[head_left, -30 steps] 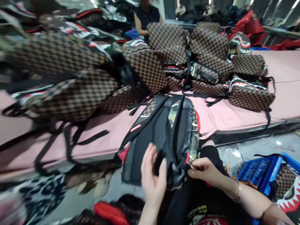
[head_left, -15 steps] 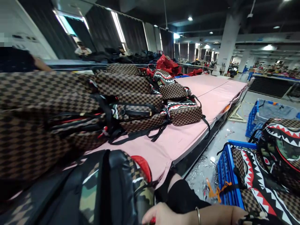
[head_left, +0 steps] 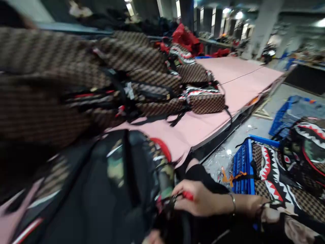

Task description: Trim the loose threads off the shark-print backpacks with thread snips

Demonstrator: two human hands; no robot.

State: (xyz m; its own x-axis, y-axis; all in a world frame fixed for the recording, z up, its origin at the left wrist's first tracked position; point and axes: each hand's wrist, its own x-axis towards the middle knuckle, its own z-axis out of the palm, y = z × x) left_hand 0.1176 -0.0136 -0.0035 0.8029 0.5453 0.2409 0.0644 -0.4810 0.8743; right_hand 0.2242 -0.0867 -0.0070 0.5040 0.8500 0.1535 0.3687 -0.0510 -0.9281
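Observation:
A black backpack with camouflage and brown checkered panels lies in front of me, its smooth back panel facing up. My right hand is closed around small red-handled snips at the bag's right edge; blur hides the blades. Only a bit of my left hand shows at the bottom edge, close to the lower part of the backpack. Its fingers are blurred and mostly out of the picture.
Checkered backpacks are piled along the pink-covered table. On the floor to the right, a blue crate holds shark-mouth backpacks. Another blue crate stands behind it. Red material lies farther back.
The view has tilted down. My right hand with the red-handled snips has come up along the backpack's right edge, and part of my left hand has entered at the bottom.

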